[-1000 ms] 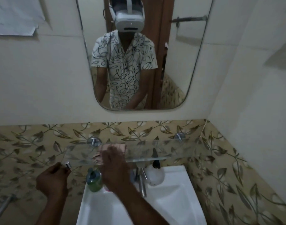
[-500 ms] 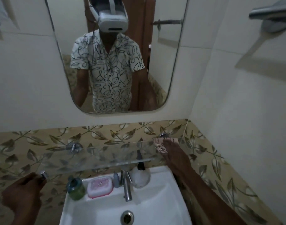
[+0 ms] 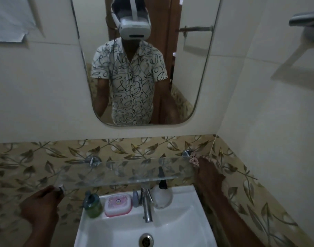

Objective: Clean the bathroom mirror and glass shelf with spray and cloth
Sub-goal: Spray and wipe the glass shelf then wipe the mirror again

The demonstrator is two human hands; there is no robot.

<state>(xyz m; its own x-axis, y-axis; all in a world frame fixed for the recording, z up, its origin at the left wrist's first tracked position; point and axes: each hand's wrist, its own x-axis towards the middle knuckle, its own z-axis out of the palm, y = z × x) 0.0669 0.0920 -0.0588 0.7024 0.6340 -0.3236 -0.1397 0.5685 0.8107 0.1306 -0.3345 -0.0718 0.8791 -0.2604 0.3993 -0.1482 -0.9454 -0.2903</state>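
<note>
The glass shelf (image 3: 117,172) runs across the leaf-patterned wall tiles on two chrome brackets. My right hand (image 3: 208,172) presses a pinkish patterned cloth (image 3: 194,158) onto the shelf's far right end, by the right bracket (image 3: 187,153). My left hand (image 3: 41,205) grips the shelf's front left corner at a small chrome cap (image 3: 61,188). The rounded mirror (image 3: 145,59) hangs above and reflects a person in a patterned shirt. A white spray bottle (image 3: 160,196) with a dark trigger stands on the sink rim under the shelf.
Below is the white sink (image 3: 152,227) with a chrome tap (image 3: 147,204). On its rim stand a green bottle (image 3: 92,205) and a pink soap box (image 3: 118,205). A side wall closes in on the right, with a metal fitting (image 3: 306,18) up high.
My right hand has slid the cloth along the shelf from its left-middle part to the far right end. My left hand has stayed at the left corner.
</note>
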